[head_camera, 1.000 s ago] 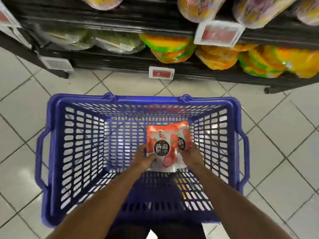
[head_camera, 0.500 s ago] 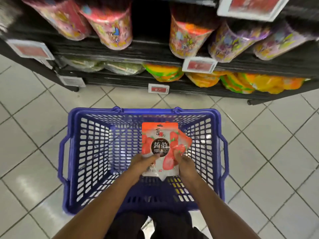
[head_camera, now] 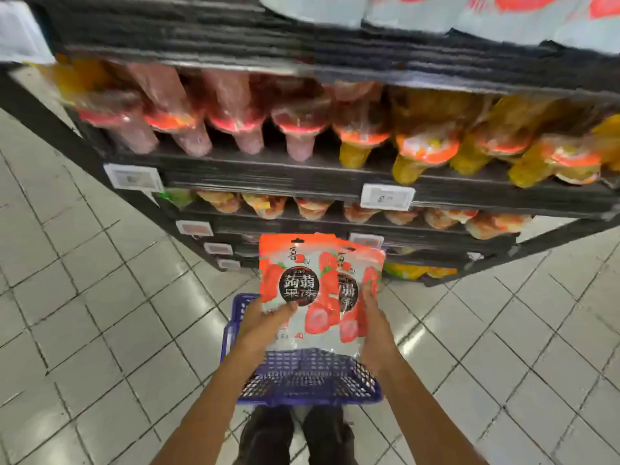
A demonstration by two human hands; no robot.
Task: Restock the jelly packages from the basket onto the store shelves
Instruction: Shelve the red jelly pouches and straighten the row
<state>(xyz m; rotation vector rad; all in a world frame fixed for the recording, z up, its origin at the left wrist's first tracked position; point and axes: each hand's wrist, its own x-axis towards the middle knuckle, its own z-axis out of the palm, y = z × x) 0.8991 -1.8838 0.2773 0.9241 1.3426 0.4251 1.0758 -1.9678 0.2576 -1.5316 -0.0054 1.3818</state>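
Two red-and-white jelly packages (head_camera: 313, 290) with a black round label are held upright, overlapping, above the blue basket (head_camera: 305, 380) on the floor. My left hand (head_camera: 265, 322) grips the front package from the left, thumb across its face. My right hand (head_camera: 374, 323) holds the rear package (head_camera: 364, 273) along its right edge. The dark store shelves (head_camera: 302, 177) rise just beyond the packages, blurred by motion.
The shelves carry rows of red and yellow bagged sweets (head_camera: 419, 142), with white price tags (head_camera: 385, 196) on their front edges. Pale packages (head_camera: 469, 15) sit on the top shelf at upper right. Grey floor tiles surround the basket; my feet (head_camera: 298, 434) stand behind it.
Both hands have lifted the two packages up out of the basket. The view has tilted upward, so higher shelves now show and the basket looks smaller.
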